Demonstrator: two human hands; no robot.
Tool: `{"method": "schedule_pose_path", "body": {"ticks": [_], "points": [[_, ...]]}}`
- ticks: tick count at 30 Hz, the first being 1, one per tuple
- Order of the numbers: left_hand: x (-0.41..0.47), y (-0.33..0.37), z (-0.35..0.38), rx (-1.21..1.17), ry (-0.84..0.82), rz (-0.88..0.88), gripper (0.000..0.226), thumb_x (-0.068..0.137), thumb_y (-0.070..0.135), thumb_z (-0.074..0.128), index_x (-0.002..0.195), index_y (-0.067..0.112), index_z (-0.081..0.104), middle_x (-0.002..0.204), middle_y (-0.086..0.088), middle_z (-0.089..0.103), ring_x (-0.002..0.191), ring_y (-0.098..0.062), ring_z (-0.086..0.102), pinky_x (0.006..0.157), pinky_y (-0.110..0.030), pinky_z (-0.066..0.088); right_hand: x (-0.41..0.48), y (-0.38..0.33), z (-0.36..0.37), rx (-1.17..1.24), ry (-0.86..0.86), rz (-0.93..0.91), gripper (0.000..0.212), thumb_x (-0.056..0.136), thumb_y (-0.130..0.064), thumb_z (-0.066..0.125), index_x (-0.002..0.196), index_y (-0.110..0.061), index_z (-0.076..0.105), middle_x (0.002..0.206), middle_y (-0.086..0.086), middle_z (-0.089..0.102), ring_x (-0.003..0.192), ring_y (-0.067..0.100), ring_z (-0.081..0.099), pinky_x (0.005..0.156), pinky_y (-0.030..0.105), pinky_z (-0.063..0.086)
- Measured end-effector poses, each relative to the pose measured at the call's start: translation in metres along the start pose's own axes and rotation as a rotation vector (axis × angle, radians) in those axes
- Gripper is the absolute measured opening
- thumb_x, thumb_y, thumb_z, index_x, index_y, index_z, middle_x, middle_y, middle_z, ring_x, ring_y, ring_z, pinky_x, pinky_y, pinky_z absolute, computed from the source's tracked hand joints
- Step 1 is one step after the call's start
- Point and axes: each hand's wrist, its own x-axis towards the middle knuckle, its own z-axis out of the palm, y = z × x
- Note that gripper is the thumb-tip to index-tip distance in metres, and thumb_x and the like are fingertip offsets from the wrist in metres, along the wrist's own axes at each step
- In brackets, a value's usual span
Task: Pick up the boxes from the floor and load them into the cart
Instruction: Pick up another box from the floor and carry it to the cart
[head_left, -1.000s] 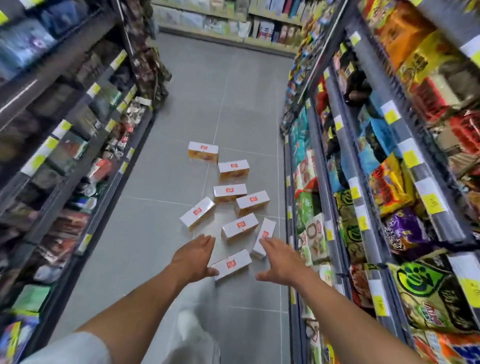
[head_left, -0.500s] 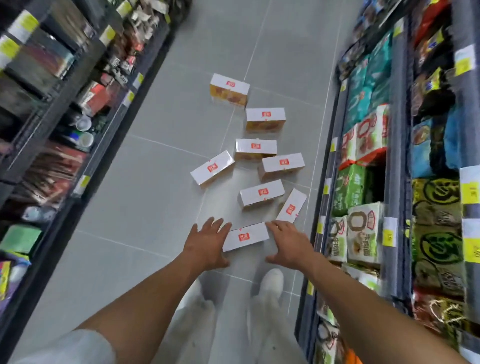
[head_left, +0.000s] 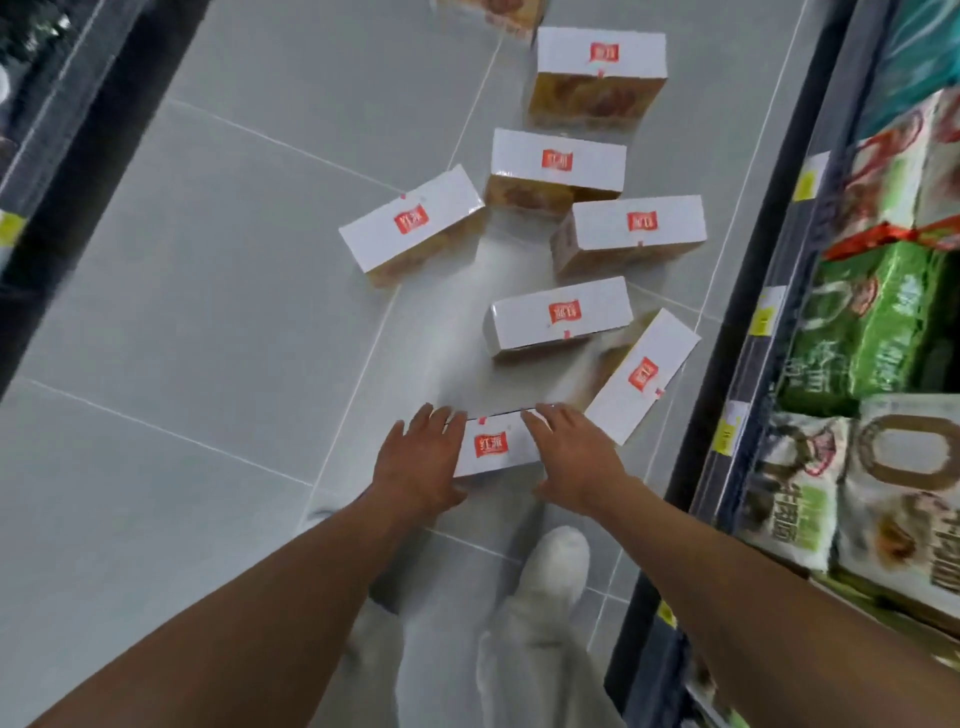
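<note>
Several white boxes with red labels lie scattered on the grey tiled floor. The nearest box (head_left: 492, 448) lies flat just in front of my feet. My left hand (head_left: 421, 462) rests on its left end and my right hand (head_left: 576, 457) on its right end, fingers straight across the top. Close behind it lie an angled box (head_left: 641, 374) and a level box (head_left: 561, 317). Farther up the aisle are more boxes (head_left: 634, 228), (head_left: 415, 223), (head_left: 558, 161). No cart is in view.
Shelving with green and white snack bags (head_left: 862, 338) lines the right side, close to the boxes. A dark shelf unit (head_left: 31, 156) runs along the left. Open tiled floor (head_left: 182, 338) lies between. My pale shoe (head_left: 556, 561) stands below the nearest box.
I have bent lower and closer to the floor. Both hands, which hovered beside the nearest box, have come in onto its two ends.
</note>
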Motion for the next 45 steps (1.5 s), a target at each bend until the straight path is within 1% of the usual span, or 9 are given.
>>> {"method": "schedule_pose_path", "body": {"ticks": [4, 8, 11, 15, 19, 23, 36, 41, 45], "points": [[0.047, -0.005, 0.042, 0.003, 0.004, 0.023, 0.108, 0.083, 0.062, 0.069, 0.16, 0.029, 0.001, 0.17, 0.001, 0.007, 0.156, -0.027, 0.005, 0.123, -0.055, 0.006, 0.044, 0.008, 0.04, -0.035, 0.018, -0.048, 0.109, 0.083, -0.054, 0.077, 0.16, -0.036, 0.003, 0.172, -0.003, 0.004, 0.158, 0.03, 0.004, 0.123, 0.063, 0.018], [0.073, -0.009, 0.074, 0.034, -0.038, 0.032, 0.116, 0.08, 0.063, 0.073, 0.159, 0.03, -0.007, 0.17, -0.001, -0.001, 0.156, -0.03, 0.002, 0.119, -0.066, 0.012, 0.073, 0.01, 0.062, -0.034, 0.033, -0.076, 0.107, 0.087, -0.051, 0.075, 0.162, -0.033, 0.0, 0.172, -0.002, 0.006, 0.158, 0.03, 0.001, 0.122, 0.065, 0.017], [0.082, -0.008, 0.088, 0.062, -0.003, 0.03, 0.122, 0.076, 0.063, 0.076, 0.158, 0.029, -0.008, 0.169, -0.004, 0.007, 0.155, -0.032, 0.01, 0.115, -0.07, 0.024, 0.083, 0.011, 0.071, -0.005, 0.037, -0.104, 0.102, 0.089, -0.047, 0.074, 0.162, -0.03, 0.004, 0.171, 0.0, 0.012, 0.158, 0.029, 0.005, 0.121, 0.065, 0.021], [0.089, -0.003, 0.094, 0.095, 0.034, -0.002, 0.121, 0.077, 0.065, 0.074, 0.159, 0.027, -0.006, 0.168, -0.006, 0.012, 0.153, -0.034, 0.016, 0.111, -0.069, 0.028, 0.092, 0.011, 0.079, 0.013, 0.082, -0.106, 0.1, 0.088, -0.046, 0.075, 0.161, -0.03, 0.009, 0.168, 0.001, 0.02, 0.156, 0.03, 0.013, 0.119, 0.063, 0.025], [0.094, -0.001, 0.097, 0.116, 0.063, -0.032, 0.106, 0.082, 0.063, 0.07, 0.158, 0.025, 0.008, 0.16, -0.006, 0.032, 0.142, -0.031, 0.038, 0.106, -0.062, 0.04, 0.095, 0.011, 0.084, 0.021, 0.11, -0.104, 0.097, 0.085, -0.046, 0.078, 0.159, -0.029, 0.018, 0.164, 0.002, 0.031, 0.152, 0.03, 0.024, 0.117, 0.062, 0.032], [0.092, -0.004, 0.098, 0.119, 0.079, -0.02, 0.102, 0.08, 0.059, 0.073, 0.156, 0.023, 0.016, 0.153, -0.005, 0.041, 0.135, -0.029, 0.046, 0.103, -0.059, 0.044, 0.092, 0.01, 0.081, 0.029, 0.108, -0.103, 0.094, 0.085, -0.048, 0.077, 0.157, -0.029, 0.021, 0.161, 0.001, 0.034, 0.15, 0.029, 0.027, 0.115, 0.059, 0.037], [0.041, 0.004, 0.016, 0.183, 0.082, 0.025, 0.102, 0.08, 0.059, 0.075, 0.156, 0.027, 0.016, 0.155, -0.001, 0.039, 0.137, -0.026, 0.045, 0.107, -0.056, 0.041, 0.04, -0.008, 0.02, 0.079, 0.144, -0.075, 0.094, 0.083, -0.053, 0.078, 0.156, -0.033, 0.023, 0.159, -0.003, 0.036, 0.148, 0.026, 0.031, 0.114, 0.057, 0.036], [-0.006, 0.005, -0.039, 0.224, 0.118, 0.045, 0.103, 0.077, 0.06, 0.076, 0.155, 0.028, 0.018, 0.152, 0.0, 0.043, 0.134, -0.025, 0.047, 0.104, -0.056, 0.043, -0.008, -0.023, -0.032, 0.099, 0.174, -0.086, 0.092, 0.084, -0.052, 0.077, 0.156, -0.032, 0.022, 0.159, -0.004, 0.036, 0.147, 0.025, 0.032, 0.112, 0.056, 0.042], [-0.052, 0.013, -0.093, 0.228, 0.103, 0.044, 0.103, 0.075, 0.063, 0.077, 0.153, 0.032, 0.018, 0.15, 0.002, 0.045, 0.13, -0.024, 0.05, 0.104, -0.056, 0.044, -0.057, -0.04, -0.085, 0.107, 0.191, -0.093, 0.095, 0.083, -0.054, 0.077, 0.157, -0.032, 0.021, 0.16, -0.004, 0.035, 0.147, 0.025, 0.032, 0.111, 0.057, 0.04]]}}
